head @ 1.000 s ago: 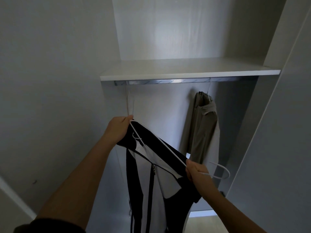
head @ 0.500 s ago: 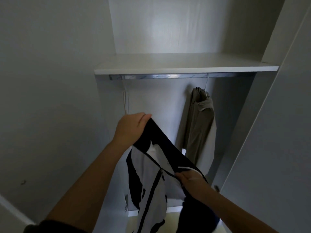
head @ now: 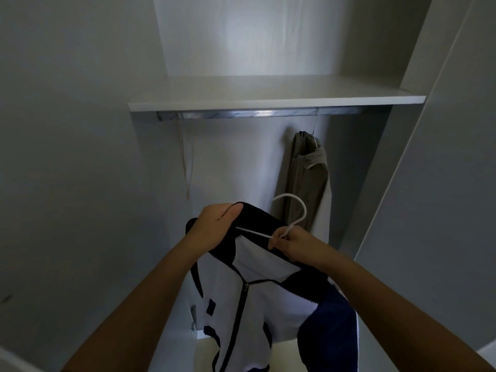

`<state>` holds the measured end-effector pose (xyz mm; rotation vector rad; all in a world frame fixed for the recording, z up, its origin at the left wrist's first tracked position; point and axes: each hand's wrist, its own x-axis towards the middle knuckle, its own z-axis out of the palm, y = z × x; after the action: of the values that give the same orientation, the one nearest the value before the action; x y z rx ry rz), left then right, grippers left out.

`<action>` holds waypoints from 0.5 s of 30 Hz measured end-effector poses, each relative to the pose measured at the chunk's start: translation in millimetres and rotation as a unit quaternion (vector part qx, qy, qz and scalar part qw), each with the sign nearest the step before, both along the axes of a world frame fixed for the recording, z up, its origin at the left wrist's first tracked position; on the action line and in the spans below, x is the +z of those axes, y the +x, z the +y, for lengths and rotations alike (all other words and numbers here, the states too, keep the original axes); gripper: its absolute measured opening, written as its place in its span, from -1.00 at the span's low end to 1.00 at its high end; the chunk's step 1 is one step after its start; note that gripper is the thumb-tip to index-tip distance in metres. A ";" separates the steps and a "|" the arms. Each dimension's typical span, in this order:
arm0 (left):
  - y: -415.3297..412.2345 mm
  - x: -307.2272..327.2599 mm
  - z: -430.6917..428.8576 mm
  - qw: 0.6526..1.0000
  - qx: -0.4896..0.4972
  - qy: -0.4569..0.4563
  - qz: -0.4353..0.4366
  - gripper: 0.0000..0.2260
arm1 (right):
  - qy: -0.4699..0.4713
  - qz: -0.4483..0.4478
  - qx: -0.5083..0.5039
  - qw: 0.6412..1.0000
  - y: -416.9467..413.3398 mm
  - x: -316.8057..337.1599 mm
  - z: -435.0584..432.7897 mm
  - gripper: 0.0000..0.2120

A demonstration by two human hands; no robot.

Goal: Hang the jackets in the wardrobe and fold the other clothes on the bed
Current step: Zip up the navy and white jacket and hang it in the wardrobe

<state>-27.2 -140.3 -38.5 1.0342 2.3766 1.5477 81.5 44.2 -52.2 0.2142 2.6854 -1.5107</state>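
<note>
Holding a white-and-navy jacket (head: pixel 257 296) up in front of the open wardrobe (head: pixel 440 183), both hands are busy with it. Left hand (head: pixel 214 228) has its fingers closed round the dark collar and shoulder at the top left, right where one end of the white hanger (head: pixel 291 221) runs in under the palm. Right hand (head: pixel 298 244) is pinching the hanger at the neck just below the hook, fingers shut on the wire, and the hook curls up above it, free of anything. Jacket's front faces the camera, zip part way down, the navy sleeve drooping off to the lower right. It's well below the rail (head: pixel 241 114), which sits right under the shelf (head: pixel 268 100). A tan jacket (head: pixel 306 181) hangs on the rail's right side on its own hanger, behind and just above the right hand. Something thin dangles from the rail's left end, can't tell what it is.
</note>
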 end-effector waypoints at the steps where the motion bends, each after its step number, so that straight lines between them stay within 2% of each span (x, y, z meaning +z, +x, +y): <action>1: 1.6 -2.0 -0.5 0.998 -0.006 0.027 -0.050 -0.67 | 0.011 0.005 -0.005 1.000 -0.9 2.0 1.5 -0.72; 4: 0.6 -7.0 -7.4 0.974 -0.002 0.102 -0.201 -0.74 | 0.013 0.019 -0.017 1.000 -0.2 8.7 7.6 -0.72; 9: -14.1 -16.3 -11.9 0.954 0.079 0.057 -0.284 -0.77 | 0.001 0.044 -0.017 0.999 -0.7 20.0 12.0 -0.75; 11: -20.4 -18.4 -5.5 0.961 0.103 0.027 -0.255 -0.85 | 0.008 0.039 -0.004 0.999 -1.9 21.4 11.2 -0.76; 15: -29.1 -20.1 11.0 0.988 0.103 -0.073 -0.092 -0.87 | 0.056 0.012 0.010 0.998 -9.0 19.3 15.1 -0.78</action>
<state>-56.2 -129.3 -58.6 0.6043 2.4838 1.4322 72.5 59.4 -32.8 0.1744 2.7837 -1.3685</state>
